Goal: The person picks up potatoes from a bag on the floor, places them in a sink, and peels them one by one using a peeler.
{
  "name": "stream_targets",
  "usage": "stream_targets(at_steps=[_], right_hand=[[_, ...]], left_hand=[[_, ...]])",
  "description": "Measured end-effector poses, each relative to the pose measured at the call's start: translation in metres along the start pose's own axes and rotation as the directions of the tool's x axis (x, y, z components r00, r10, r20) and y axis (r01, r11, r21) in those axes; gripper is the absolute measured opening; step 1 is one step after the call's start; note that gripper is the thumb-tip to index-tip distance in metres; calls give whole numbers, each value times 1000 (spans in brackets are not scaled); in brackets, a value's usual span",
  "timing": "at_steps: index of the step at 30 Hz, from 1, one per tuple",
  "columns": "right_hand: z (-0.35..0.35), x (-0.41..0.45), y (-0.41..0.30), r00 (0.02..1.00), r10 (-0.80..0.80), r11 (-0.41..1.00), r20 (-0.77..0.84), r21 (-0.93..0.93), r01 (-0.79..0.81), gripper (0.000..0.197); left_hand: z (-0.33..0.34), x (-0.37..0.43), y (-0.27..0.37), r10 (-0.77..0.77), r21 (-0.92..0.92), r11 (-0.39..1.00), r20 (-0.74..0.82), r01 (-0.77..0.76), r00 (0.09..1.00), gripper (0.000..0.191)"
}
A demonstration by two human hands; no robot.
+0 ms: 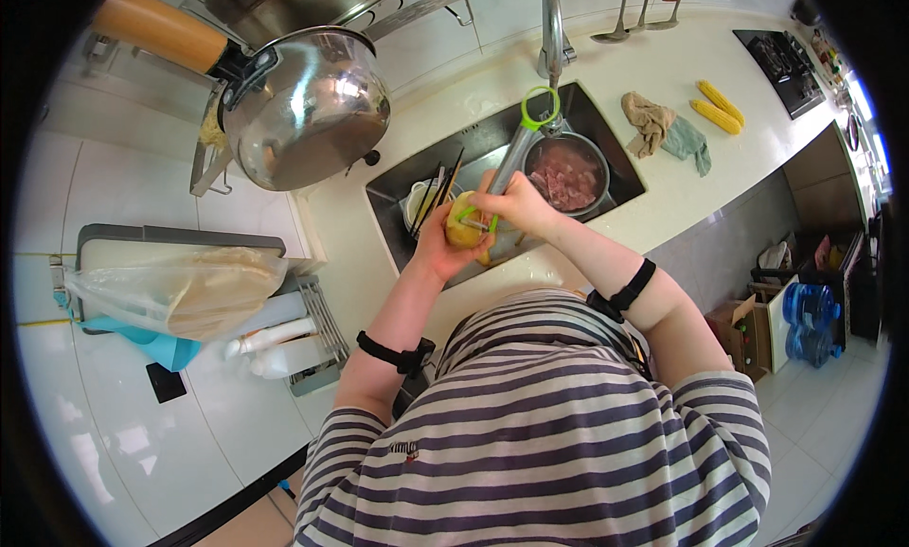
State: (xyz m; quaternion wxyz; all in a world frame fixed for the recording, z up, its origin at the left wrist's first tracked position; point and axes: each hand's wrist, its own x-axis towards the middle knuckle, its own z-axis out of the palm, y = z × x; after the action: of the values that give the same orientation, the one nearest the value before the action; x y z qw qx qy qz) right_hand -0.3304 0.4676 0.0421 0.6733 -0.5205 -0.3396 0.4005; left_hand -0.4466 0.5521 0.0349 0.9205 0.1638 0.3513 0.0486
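Observation:
Over the near part of the sink (630,176), my left hand (439,247) cups a yellow potato (463,236) from the left and below. My right hand (522,200) grips a peeler (513,160) with a grey handle and a green ring at its end. The peeler's green-framed blade lies against the potato's upper side. Behind my right hand, a round metal bowl (606,185) in the sink holds raw meat pieces (568,181) in water. To the left of the potato, a white bowl (410,205) with several chopsticks (430,199) stands in the sink.
A chrome faucet (551,36) rises behind the sink. Cloths (650,125) and two corn cobs (716,116) lie on the right counter. At upper left hangs a steel saucepan (305,114) with a wooden handle. A cutting board (113,252) and a plastic bag (220,291) are at left.

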Motion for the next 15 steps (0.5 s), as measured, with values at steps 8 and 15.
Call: stream_targets(at_steps=[8,15], right_hand=[[-45,21,28,976,-8,985,-219,-168,-30,18],[-20,11,7,976,-127,987,-177,-125,106,19]], left_hand=[[-16,0,0,-136,64,990,244,124,960,34],[-3,0,5,-8,-82,997,13,9,1000,37]])
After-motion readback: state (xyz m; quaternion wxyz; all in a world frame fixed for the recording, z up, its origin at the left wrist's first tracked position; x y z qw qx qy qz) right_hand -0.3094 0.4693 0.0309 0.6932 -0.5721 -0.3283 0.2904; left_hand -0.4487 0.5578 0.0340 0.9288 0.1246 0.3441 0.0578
